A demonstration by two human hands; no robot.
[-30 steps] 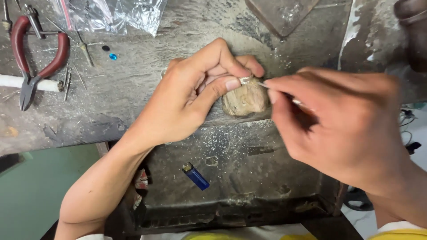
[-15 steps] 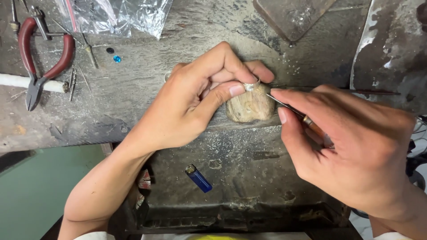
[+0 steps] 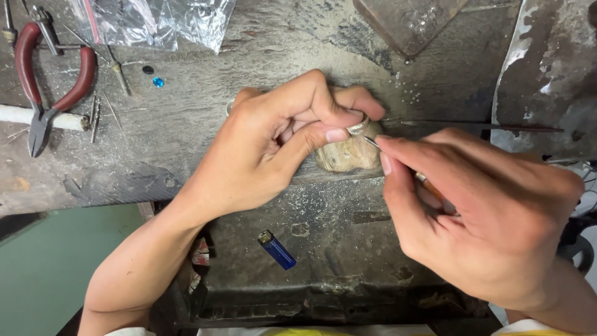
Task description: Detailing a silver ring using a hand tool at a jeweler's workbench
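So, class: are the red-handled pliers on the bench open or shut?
Open. The red-handled pliers lie flat on the workbench, handles spread wide apart. Whether the jaw tips meet, cannot tell.

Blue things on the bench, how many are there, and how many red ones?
Blue: 2, the blue lighter and the small blue gem.
Red: 1, the red-handled pliers.
Total: 3.

Left hand point(image 3: 261, 155) pinching silver ring point(image 3: 358, 127) on wooden peg point(image 3: 349, 155), right hand point(image 3: 485, 211) with thin tool point(image 3: 372, 142)
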